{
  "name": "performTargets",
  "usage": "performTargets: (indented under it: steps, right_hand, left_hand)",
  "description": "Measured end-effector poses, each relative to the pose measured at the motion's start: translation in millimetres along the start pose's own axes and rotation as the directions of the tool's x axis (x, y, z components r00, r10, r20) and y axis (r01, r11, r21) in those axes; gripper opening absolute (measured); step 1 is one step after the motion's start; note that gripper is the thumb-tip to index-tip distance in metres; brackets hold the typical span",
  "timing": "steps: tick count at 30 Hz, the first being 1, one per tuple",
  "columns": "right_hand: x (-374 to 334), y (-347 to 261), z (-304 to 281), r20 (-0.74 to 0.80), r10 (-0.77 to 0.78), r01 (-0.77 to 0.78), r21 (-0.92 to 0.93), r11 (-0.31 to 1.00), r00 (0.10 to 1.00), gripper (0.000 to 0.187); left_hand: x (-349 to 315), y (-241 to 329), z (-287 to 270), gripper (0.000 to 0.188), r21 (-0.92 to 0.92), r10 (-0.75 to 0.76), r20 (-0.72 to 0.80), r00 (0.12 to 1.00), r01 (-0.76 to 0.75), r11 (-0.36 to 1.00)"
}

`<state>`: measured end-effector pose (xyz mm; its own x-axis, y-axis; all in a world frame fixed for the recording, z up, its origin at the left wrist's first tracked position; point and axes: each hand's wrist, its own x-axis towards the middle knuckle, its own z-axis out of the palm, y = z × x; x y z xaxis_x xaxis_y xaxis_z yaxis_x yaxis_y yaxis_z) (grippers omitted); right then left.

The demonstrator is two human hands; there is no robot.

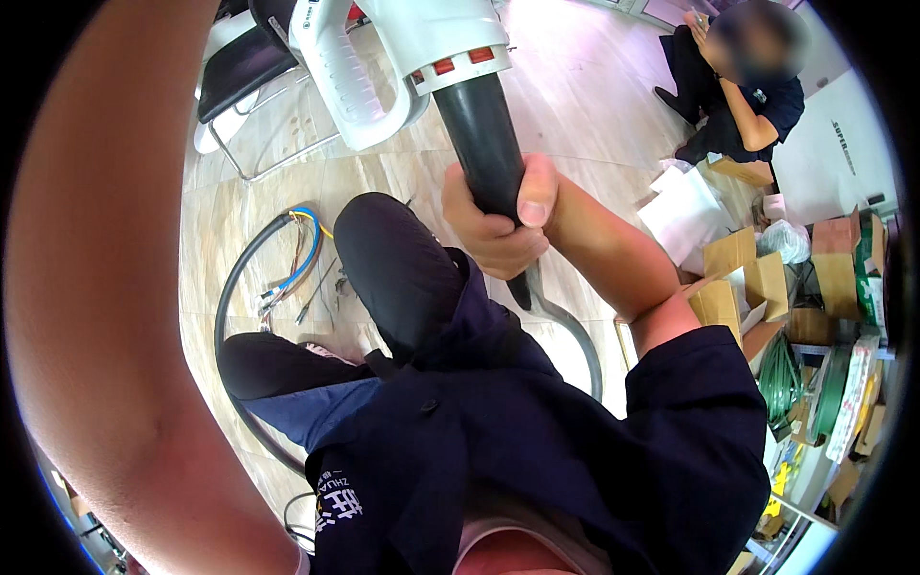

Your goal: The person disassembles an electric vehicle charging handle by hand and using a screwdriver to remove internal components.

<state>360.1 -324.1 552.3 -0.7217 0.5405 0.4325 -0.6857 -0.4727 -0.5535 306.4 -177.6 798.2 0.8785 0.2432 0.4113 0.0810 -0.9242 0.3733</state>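
Observation:
My right hand [503, 213] is wrapped round the black tapered tube [477, 120] of a white tool. The tool's white body [422, 34] has reddish-orange slots at the tube end and a looped handle [340, 72] on its left. Its upper part runs out of the top of the picture. Below my fingers the tube narrows to a dark tip [518, 291]. A grey cable [580, 335] curves away beside the tip; whether my hand also holds it, I cannot tell. My left arm [105, 240] reaches up along the left side, with its hand out of the picture.
A black cable [222, 297] with blue, yellow and brown wires bends across the floor by my knees. A black chair [244, 72] stands at upper left. Opened cardboard boxes [743, 278] and green cable coils [781, 383] crowd the right. Another person [747, 96] sits low at upper right.

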Motion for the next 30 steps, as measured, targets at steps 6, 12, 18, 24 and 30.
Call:
performTargets:
  steps: [6,12,18,24,30]
  right_hand:
    - [12,6,8,0.11,0.015,-0.027,0.105,0.994,0.994,0.025]
    - [10,10,2,0.06,0.021,-0.024,0.051,0.998,0.998,0.025]
    - [12,10,1,0.069,0.058,-0.061,0.036,0.998,0.996,0.024]
    - [12,13,1,0.045,0.05,-0.051,0.018,0.999,0.998,0.024]
    - [13,15,4,0.054,0.036,-0.036,-0.006,0.999,0.998,0.024]
  left_hand:
    - [-38,-16,21,0.085,-0.111,0.013,0.147,0.989,0.003,0.994]
    - [-66,-25,42,0.084,-0.158,0.005,0.252,0.968,0.036,0.987]
    - [-78,-30,53,0.084,-0.17,-0.017,0.307,0.952,0.072,0.983]
    - [-88,-33,60,0.084,-0.177,-0.026,0.332,0.943,0.09,0.98]
    - [-93,-34,63,0.083,-0.178,-0.037,0.344,0.938,0.104,0.979]
